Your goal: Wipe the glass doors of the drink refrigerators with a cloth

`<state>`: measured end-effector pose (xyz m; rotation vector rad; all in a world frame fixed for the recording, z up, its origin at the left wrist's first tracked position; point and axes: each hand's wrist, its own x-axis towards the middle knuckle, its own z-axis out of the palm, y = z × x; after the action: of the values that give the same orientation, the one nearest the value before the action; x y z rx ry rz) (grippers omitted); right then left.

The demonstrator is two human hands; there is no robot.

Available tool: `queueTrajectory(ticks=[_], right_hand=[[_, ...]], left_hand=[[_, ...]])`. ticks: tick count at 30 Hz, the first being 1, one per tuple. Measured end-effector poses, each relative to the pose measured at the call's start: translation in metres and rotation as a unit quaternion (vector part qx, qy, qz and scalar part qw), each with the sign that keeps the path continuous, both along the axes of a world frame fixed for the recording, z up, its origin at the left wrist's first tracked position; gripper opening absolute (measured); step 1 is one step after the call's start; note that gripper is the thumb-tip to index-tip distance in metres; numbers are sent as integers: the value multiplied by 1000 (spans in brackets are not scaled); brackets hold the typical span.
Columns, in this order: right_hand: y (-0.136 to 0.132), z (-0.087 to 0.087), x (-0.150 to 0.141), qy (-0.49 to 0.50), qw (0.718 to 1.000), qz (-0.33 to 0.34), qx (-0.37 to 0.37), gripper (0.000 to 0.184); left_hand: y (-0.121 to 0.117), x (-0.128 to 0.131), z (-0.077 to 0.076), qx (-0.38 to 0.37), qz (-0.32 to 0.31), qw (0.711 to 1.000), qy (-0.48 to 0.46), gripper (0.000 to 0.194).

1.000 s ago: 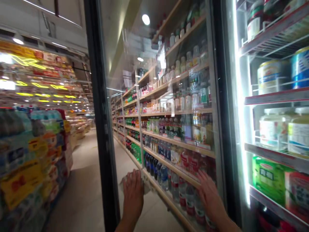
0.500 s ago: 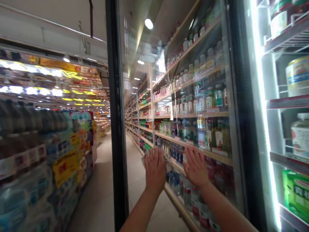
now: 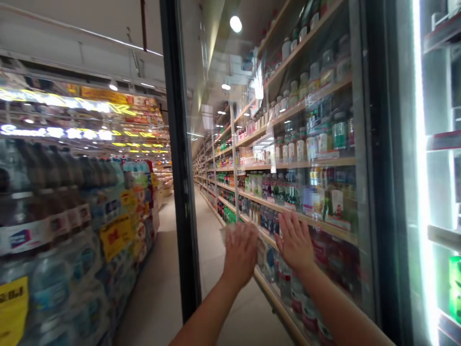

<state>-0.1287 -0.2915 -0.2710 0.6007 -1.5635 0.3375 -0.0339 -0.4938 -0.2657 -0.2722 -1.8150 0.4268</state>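
My left hand (image 3: 240, 254) presses a pale cloth (image 3: 226, 234) against the glass door (image 3: 212, 202). Only edges of the cloth show past the hand, whose fingers are smeared by motion. To its right, my right hand (image 3: 297, 245) lies flat on the same pane with its fingers spread and nothing in it. The door stands open in front of me, with a black frame (image 3: 180, 158) along its left side. Shelves of bottles appear in and through the glass.
At left, stacked packs of bottled drinks (image 3: 54, 278) carry yellow price signs (image 3: 115, 238). An aisle floor (image 3: 154, 278) runs between them and the door. A lit cooler with shelves (image 3: 444, 141) stands at the right edge. Bright signs (image 3: 57, 132) hang farther back.
The whole scene has shifted right in view, so less of the cooler shows. My left hand, with the cloth, has come slightly closer to my right hand, which stays flat on the glass.
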Motion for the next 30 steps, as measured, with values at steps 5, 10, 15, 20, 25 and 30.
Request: queueTrajectory(ticks=[5,10,15,20,25,30], right_hand=[[-2,-1,-1,3,1000,5,-3,73],[-1,0,-3,12,1000,-22,1,75],[8,-6,0,25,999,-18,23,76],[9,-12,4,-43,994,93,-29,70],[9,-14,-2,-45,992,113,-30,67],[12,-12,-9,-4,999,25,26,77]], left_hand=[[-3,-4,37,-72,-13,997,-30,57],[-4,-4,36,189,38,977,88,66],[-7,14,-52,-24,5,998,-51,60],[-23,28,-40,243,170,955,-21,66],[-14,24,-39,73,111,985,-109,63],[-26,20,-11,81,65,993,-61,62]])
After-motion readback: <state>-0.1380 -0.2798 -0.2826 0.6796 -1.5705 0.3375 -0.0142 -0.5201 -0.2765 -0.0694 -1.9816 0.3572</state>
